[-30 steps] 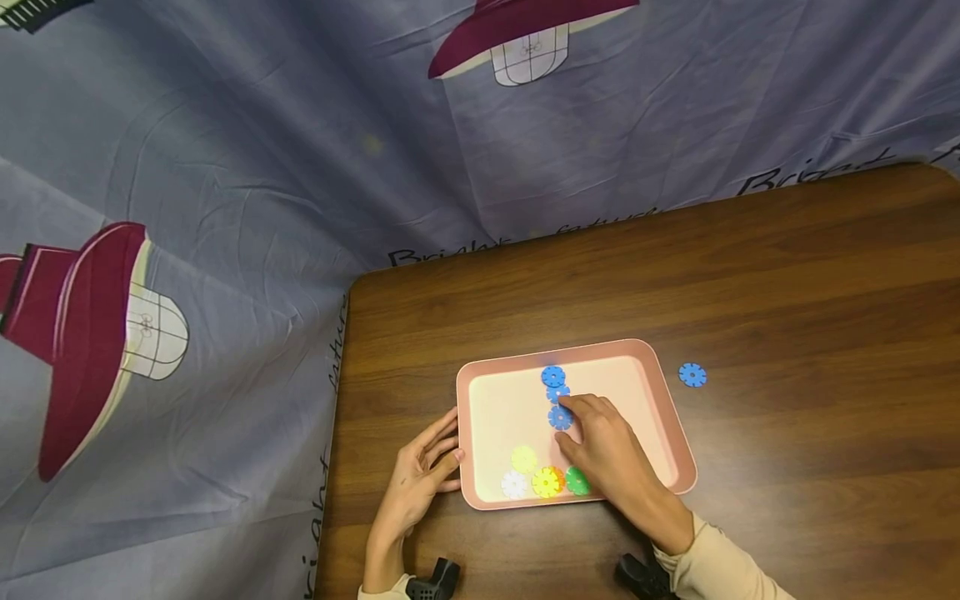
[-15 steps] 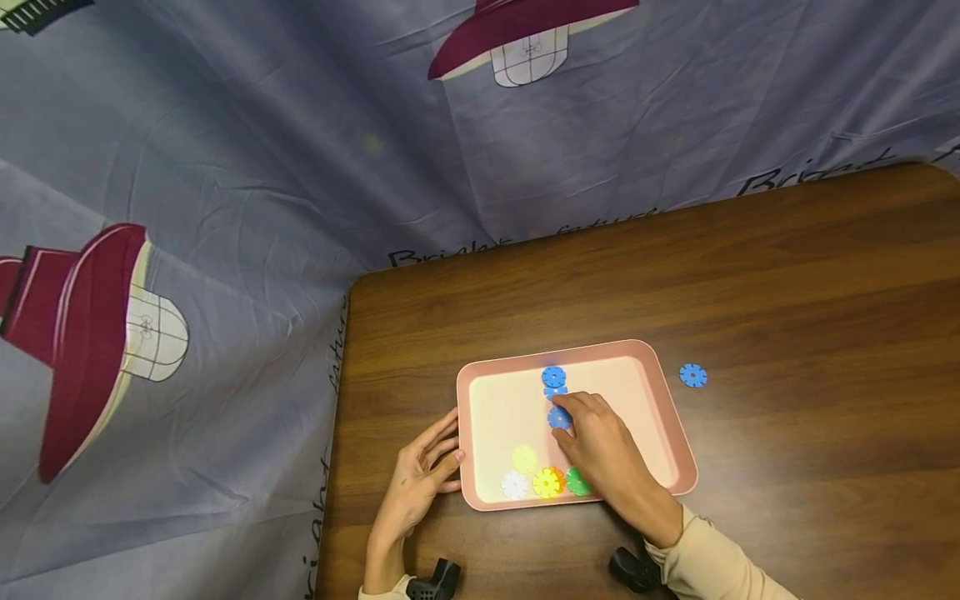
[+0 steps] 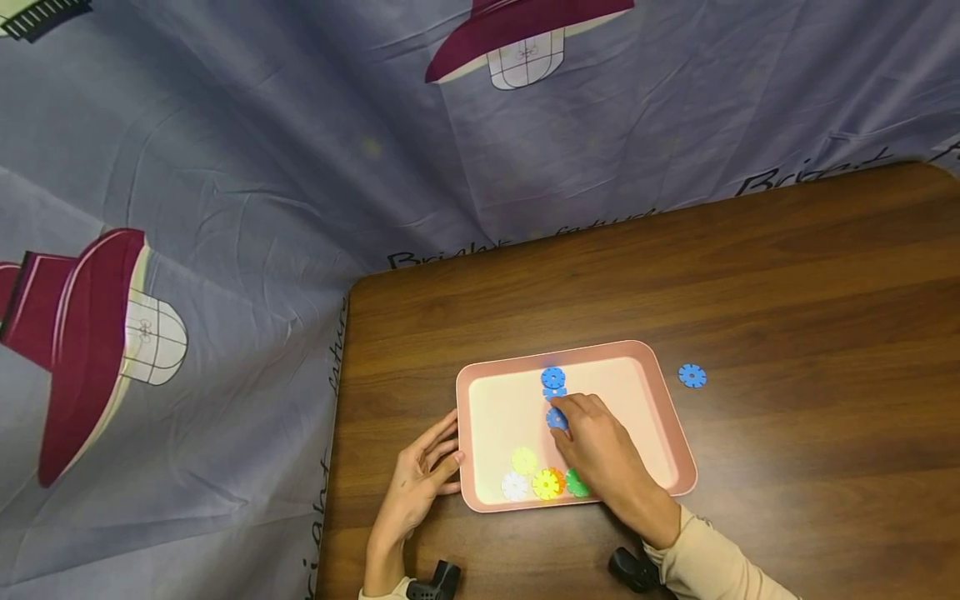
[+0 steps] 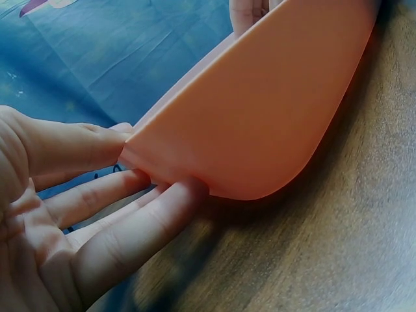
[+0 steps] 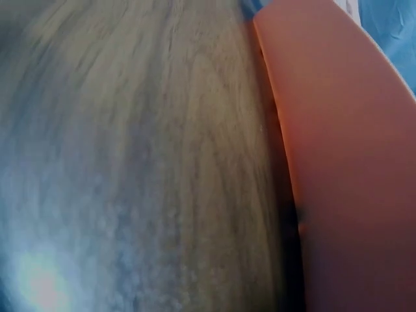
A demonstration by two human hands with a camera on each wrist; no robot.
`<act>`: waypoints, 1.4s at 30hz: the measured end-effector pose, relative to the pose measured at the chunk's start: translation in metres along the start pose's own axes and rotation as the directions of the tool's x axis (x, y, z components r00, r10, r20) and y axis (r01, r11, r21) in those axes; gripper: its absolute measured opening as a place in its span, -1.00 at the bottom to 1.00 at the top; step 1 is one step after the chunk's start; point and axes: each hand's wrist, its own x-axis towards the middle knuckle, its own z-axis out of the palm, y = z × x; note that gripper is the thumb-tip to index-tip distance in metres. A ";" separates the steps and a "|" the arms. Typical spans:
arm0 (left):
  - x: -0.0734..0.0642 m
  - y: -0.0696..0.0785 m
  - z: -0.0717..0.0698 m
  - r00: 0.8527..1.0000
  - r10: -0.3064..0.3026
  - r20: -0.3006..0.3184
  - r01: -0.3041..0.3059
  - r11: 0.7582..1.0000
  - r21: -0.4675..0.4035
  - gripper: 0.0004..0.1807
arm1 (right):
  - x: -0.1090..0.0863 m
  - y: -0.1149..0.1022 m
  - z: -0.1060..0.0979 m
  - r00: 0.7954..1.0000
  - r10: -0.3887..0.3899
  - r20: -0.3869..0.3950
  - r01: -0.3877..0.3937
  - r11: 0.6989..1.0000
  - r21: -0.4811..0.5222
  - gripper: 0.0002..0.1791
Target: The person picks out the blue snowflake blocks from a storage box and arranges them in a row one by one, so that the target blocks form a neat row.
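A shallow pink tray with a pale floor lies on the table in the head view. My left hand holds its left edge; in the left wrist view the thumb is at the rim and the fingers are against the lower wall. Over the tray, my right hand pinches a blue notched building disc between thumb and index finger. Two more blue discs lie in a line beyond it, at the far wall. The right wrist view shows only the tray's outer wall and tabletop, not the fingers.
Along the tray's near side lie a white disc, a pale yellow one, a yellow one overlapping an orange one, and a green one. Another blue disc is on the wooden table right of the tray. Printed curtains hang behind.
My right hand has shifted slightly left, and the blue disc at its fingertips has moved a little left with it. The left hand and tray have stayed in place.
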 end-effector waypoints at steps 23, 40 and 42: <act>0.000 0.003 0.003 1.000 0.009 -0.001 -0.009 1.000 0.017 -0.37 | 0.001 0.004 -0.003 0.998 -0.040 -0.058 0.040 0.999 0.003 -0.62; -0.002 0.001 0.003 1.000 -0.002 -0.002 0.002 1.000 0.022 -0.37 | 0.014 0.029 -0.046 0.977 -0.007 -0.215 0.022 0.997 0.068 -0.57; -0.003 0.001 0.003 1.000 0.001 -0.008 -0.001 1.000 0.027 -0.37 | 0.016 0.035 -0.057 0.973 0.007 -0.230 0.010 0.997 0.072 -0.55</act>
